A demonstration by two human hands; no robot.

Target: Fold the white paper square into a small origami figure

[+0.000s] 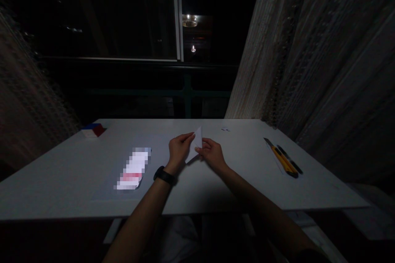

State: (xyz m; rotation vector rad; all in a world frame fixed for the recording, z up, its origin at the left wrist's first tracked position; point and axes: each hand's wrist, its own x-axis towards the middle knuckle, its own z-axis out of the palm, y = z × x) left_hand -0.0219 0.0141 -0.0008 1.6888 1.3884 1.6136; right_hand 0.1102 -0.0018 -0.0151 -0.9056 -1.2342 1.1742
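Observation:
A small folded sheet of white paper (197, 136), pointed at the top, is held just above the table between my two hands. My left hand (179, 148) pinches its left edge, thumb and fingers near the upper part. On the right side, my right hand (212, 153) grips the lower edge, its thumb lying across the front face. The fingers behind the paper are partly hidden. A dark watch (165, 175) is strapped on my left wrist.
A lit phone (134, 169), its screen blurred, lies left on the white table (247, 191). A yellow utility knife (281, 159) and a dark pen (290, 159) lie right. A coloured cube (92, 130) sits far left; paper scraps (225, 129) lie at the back. Curtains (253, 49) flank the window.

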